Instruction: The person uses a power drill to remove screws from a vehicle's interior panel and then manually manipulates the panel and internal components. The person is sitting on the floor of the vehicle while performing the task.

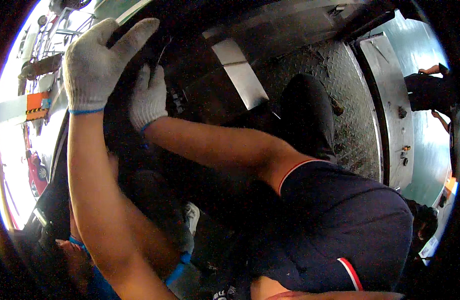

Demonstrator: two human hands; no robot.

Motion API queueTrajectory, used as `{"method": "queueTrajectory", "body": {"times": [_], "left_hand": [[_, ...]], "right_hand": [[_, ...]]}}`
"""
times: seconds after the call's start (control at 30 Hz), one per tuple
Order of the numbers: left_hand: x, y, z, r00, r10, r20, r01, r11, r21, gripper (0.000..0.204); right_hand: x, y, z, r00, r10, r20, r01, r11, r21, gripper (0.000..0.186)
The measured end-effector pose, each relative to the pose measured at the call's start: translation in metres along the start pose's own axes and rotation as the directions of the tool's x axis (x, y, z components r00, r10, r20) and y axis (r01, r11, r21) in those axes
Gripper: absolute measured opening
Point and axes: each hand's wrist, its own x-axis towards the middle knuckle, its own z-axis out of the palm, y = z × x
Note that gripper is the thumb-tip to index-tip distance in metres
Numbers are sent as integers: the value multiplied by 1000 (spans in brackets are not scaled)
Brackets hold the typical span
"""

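My left hand [92,70], in a white knit glove with a blue cuff, is raised at the upper left. Its thumb stands apart from the fingers, and nothing shows in its grasp. A pale strip-like edge [135,11] runs just beyond those fingertips; I cannot tell whether they touch it. Lower and to the right, my right hand [149,99] wears a matching glove and reaches into a dark recess. Two of its fingers point up, slightly apart. A thin bright wire-like line [163,51] curves above them. Deep shadow hides the surroundings of this hand.
A bare metal plate [240,75] lies right of my hands, beside a diamond-plate floor [360,125] and a dark-clothed knee [307,107]. A pale metal panel [392,95] borders it. People in dark clothes [427,92] stand far right. A shoe [191,218] shows below.
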Motion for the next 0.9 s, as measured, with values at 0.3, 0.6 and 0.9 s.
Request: {"method": "queueTrajectory", "body": {"times": [0.3, 0.6, 0.9], "left_hand": [[-2, -4, 4, 1000, -13, -13, 13, 1000, -14, 70], [1, 5, -5, 993, -82, 83, 79, 996, 33, 58], [-4, 2, 1, 999, 12, -32, -13, 999, -31, 70]], "right_hand": [[27, -27, -104, 801, 157, 577, -150, 987, -60, 41], [120, -101, -170, 246, -116, 962, 946, 243, -213, 38], [98, -68, -150, 368, -180, 912, 818, 529, -226, 27]]}}
